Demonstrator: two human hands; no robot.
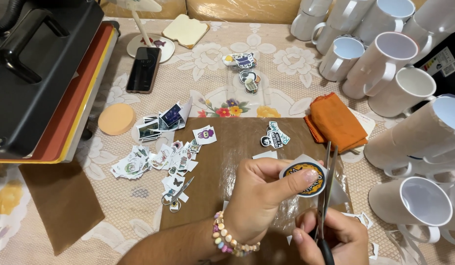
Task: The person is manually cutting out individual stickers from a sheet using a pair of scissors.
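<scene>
Trimming a round sticker [306, 178] with scissors [324, 196] at the lower right of the frame.

At upper left sat a heat press [41, 73]; cut stickers [159, 162] lay mid-left on the table [208, 59]. The left hand [259, 198] had its fingers closed on the thin, floppy sticker's edge, a sensible grip; the right hand [335, 240] was wrapped around the scissor handles; white mugs [399, 73] crowded the right.

Glossy paper sticker [306, 177], metal scissors [325, 191], glazed white mugs [384, 59], matt brown sheet [227, 162], orange cloth [335, 122].
</scene>
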